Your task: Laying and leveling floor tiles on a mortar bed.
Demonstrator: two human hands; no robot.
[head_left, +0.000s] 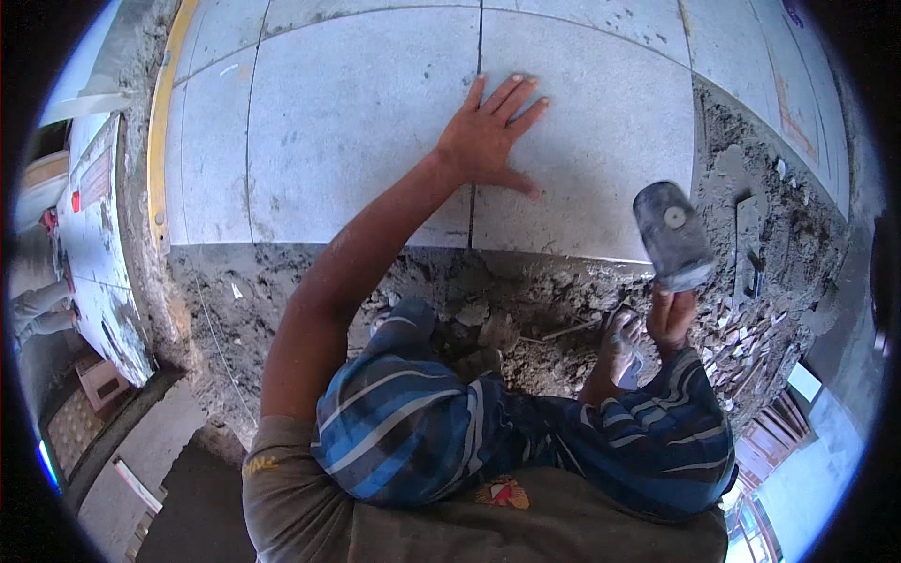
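Observation:
My left hand [483, 141] lies flat with its fingers spread across the dark joint between two large pale grey floor tiles. Most of that palm and the fingers rest on the right-hand tile [601, 122]; the left-hand tile [357, 122] runs under my wrist and forearm. In my right hand [671, 321] is a rubber mallet [668, 220], its dark head raised near the tile's front right corner. The head hides most of the handle. My fingers close round the part below it. Whether the mallet touches the tile, I cannot tell.
Wet grey mortar [282, 291] borders the tiles in front and at right. A trowel [748, 244] lies on the mortar at right, near broken chips. A long yellow straightedge [161, 141] runs along the left. Beyond it, another person [42, 310] is partly visible. My bare foot [615, 352] is near the mallet.

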